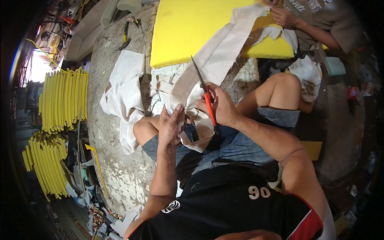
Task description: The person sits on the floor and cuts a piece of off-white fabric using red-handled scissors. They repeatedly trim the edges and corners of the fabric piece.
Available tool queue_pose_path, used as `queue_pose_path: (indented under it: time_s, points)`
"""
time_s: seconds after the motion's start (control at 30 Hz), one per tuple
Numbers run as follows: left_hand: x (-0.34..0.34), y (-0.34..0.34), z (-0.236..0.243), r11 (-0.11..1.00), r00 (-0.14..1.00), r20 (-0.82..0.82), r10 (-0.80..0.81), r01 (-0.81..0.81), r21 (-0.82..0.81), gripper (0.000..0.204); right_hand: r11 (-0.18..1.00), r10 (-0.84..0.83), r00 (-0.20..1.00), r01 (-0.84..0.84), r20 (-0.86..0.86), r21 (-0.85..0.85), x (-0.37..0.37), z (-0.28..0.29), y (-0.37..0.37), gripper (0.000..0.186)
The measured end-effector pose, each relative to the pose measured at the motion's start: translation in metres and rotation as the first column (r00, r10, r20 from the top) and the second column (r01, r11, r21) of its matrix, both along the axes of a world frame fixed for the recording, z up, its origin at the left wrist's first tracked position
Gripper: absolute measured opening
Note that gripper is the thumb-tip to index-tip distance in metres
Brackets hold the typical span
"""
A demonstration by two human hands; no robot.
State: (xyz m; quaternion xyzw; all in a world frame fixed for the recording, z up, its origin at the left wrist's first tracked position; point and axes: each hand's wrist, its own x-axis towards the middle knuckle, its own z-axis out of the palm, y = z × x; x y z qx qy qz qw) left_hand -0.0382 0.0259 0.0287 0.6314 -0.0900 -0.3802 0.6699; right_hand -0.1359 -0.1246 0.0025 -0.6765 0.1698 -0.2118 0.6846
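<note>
Left grip [170, 125] pinches the pale cloth [212, 58]; right grip [222, 105] clasps red-handled scissors [208, 103] — best hold the cloth taut, blades [198, 72] angled away from the left grip.

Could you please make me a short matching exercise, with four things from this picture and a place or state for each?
Things
1. Scissors
2. Foam slab
3. Long cloth strip
4. Separate cloth piece

Places and states
A. Running across the yellow surface toward the left hand
B. Spread on the table, to the left of both of the wearer's hands
C. Yellow, at the far side of the work area
D. In the right hand, with orange-red handles

Right pairs: 1-D, 2-C, 3-A, 4-B
</note>
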Motion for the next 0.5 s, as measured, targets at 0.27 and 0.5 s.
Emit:
queue_pose_path:
  time_s: [0.27, 0.5]
  points:
    - [0.025, 0.006, 0.001, 0.974, 0.979, -0.121, 0.163, -0.179, -0.138, 0.022, 0.999, 0.036, 0.999, -0.036, -0.016, -0.011, 0.004, -0.024, 0.006, 0.026]
    - [0.049, 0.023, 0.001, 0.957, 0.981, -0.139, 0.135, -0.165, -0.237, 0.016, 0.889, 0.414, 0.886, -0.345, -0.207, 0.3, -0.005, 0.026, 0.019, 0.032]
